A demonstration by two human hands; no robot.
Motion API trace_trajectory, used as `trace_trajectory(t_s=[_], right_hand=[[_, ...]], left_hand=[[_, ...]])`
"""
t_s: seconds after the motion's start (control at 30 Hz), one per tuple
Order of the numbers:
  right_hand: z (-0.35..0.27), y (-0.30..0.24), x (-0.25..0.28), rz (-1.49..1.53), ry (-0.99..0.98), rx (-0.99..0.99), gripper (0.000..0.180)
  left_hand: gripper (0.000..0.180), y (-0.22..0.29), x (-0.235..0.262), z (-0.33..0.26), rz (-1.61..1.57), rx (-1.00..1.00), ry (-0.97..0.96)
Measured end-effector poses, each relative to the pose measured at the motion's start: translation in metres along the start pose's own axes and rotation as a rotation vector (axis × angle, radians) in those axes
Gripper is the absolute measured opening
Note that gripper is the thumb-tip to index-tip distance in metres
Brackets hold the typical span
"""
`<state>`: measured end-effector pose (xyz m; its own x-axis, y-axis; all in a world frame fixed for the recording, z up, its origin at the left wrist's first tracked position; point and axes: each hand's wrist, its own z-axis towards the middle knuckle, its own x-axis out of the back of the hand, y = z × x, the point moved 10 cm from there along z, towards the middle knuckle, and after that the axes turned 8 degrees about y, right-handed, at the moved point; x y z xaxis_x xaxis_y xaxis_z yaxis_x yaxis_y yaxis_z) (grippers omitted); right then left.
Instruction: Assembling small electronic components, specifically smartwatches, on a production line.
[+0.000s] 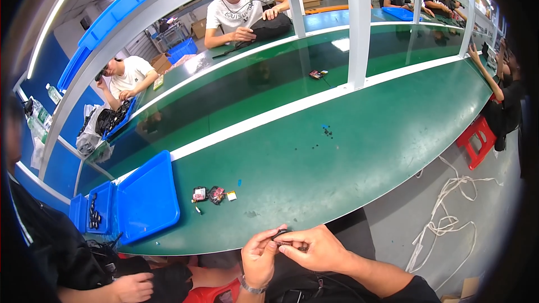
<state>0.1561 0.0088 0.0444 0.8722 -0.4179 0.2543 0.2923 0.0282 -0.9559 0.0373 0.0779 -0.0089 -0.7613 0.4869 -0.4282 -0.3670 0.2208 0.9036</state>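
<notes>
Holding a small black piece (282,232) in left hand (259,258) and right hand (324,251), at the near edge of the smooth green table (314,185).
Clamped on it with the fingers (297,236) of both hands; curved on top, mostly covered, so cannot tell its direction or long axis. Farther left, small tangled bundles (217,194), then a shallow blue plastic tray (149,197).

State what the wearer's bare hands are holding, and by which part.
The left hand and right hand hold a small black curved object at their fingertips; which part cannot be told.
</notes>
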Motion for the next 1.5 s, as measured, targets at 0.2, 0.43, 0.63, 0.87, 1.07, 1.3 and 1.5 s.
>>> trace_trajectory(t_s=[0.2,0.43,0.63,0.87,1.07,1.3,1.5], right_hand=[[0.001,-0.016,0.014,0.036,0.011,0.031,0.022],[-0.007,-0.006,0.027,0.101,0.204,0.029,0.022],[-0.008,-0.006,0.036,0.006,0.231,-0.023,0.017],[-0.009,-0.002,0.038,0.042,0.314,0.012,0.006],[-0.012,-0.019,0.038,-0.081,0.357,0.181,0.011],[-0.017,-0.024,0.036,-0.072,0.389,0.263,0.013],[-0.017,-0.028,0.037,-0.101,0.404,0.31,0.016]], left_hand=[[0.028,0.009,-0.008,0.002,-0.063,0.031,0.043],[0.027,0.001,-0.003,0.001,-0.042,0.104,0.093],[0.029,0.003,-0.004,0.0,-0.059,0.116,0.059],[0.028,0.002,-0.006,0.0,-0.068,0.122,0.084],[0.027,0.003,-0.003,0.001,-0.042,0.128,0.087],[0.027,0.004,-0.003,-0.001,-0.063,0.128,0.111],[0.028,0.0,-0.001,0.0,-0.065,0.143,0.131]])
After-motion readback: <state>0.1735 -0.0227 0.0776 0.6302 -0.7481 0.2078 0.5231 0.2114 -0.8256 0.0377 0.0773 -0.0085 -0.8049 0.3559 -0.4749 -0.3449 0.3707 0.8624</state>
